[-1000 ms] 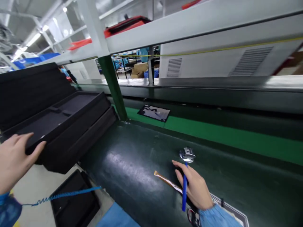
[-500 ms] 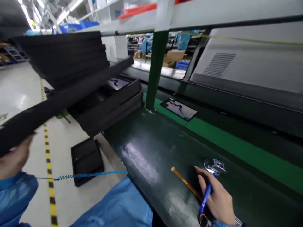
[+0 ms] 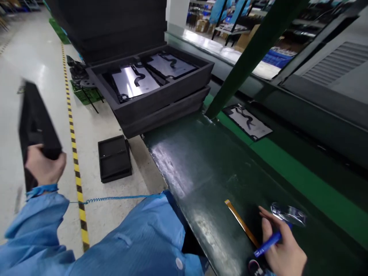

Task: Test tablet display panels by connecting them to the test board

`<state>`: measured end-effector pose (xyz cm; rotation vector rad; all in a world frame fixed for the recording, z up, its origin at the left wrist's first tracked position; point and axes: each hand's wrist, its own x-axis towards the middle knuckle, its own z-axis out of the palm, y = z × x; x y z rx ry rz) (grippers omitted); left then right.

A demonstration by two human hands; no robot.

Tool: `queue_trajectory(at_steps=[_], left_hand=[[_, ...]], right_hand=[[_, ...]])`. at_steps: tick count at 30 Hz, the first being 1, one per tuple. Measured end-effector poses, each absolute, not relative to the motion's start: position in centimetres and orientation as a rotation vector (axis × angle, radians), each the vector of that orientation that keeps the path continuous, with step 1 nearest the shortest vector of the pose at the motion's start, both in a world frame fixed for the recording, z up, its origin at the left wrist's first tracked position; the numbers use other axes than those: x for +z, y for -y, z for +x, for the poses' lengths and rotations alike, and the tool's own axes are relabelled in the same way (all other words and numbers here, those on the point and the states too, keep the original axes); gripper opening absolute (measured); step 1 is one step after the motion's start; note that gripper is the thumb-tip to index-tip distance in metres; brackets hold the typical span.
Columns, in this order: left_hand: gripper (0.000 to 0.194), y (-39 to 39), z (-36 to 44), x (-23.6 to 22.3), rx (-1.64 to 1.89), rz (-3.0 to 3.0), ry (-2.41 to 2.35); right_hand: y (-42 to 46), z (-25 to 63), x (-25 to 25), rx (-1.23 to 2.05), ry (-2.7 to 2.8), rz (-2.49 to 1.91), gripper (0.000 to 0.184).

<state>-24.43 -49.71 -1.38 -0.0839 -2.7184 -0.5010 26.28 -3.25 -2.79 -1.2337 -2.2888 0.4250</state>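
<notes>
My left hand (image 3: 44, 168) is closed round a black foam tray (image 3: 36, 124), held on edge out over the floor at the far left. My right hand (image 3: 283, 249) rests on the dark green belt (image 3: 207, 168) at the lower right, fingers closed on a blue pen-like tool (image 3: 270, 242). Its tip sits by a small shiny metal piece (image 3: 289, 214). An orange flat ribbon strip (image 3: 241, 222) lies on the belt just left of that hand. A stack of black foam trays (image 3: 161, 96) stands at the belt's end; the top one holds two silvery panels (image 3: 135, 79).
Another silvery panel (image 3: 247, 122) lies on the green strip by a slanting green post (image 3: 253, 57). A small black tray (image 3: 114, 158) lies on the floor beside a yellow-black line (image 3: 75, 161). A blue coiled cord (image 3: 115, 198) runs from my left wrist. More black trays (image 3: 109, 27) are stacked behind.
My left hand has lifted the top black tray off the stack and swung it left and down over the floor, uncovering the panels beneath. My right hand has kept still on the belt.
</notes>
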Motion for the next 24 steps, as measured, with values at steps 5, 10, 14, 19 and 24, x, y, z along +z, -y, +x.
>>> queue_trajectory(at_steps=[5, 10, 14, 19, 24], left_hand=[[0.031, 49.7, -25.1, -9.8, -0.214, -0.207, 3.076], [0.033, 48.4, -23.4, -18.2, -0.06, -0.335, 3.151], [0.035, 46.5, -25.1, -21.4, -0.022, -0.509, 3.143], [0.037, 44.0, -29.6, -22.6, -0.021, -0.616, 3.168], [0.049, 39.7, -29.1, -25.3, -0.052, -0.51, 3.249]], right_hand=[[3.3, 26.2, -2.7, 0.363, 2.32, -1.31, 0.059], [3.3, 25.9, -2.7, 0.245, 2.358, -1.329, 0.052], [3.2, 25.8, -2.7, 0.138, 2.363, -1.313, 0.052], [2.9, 25.9, -3.0, 0.072, 2.355, -1.311, 0.047], [2.9, 25.9, -3.2, 0.036, 2.345, -1.383, 0.042]])
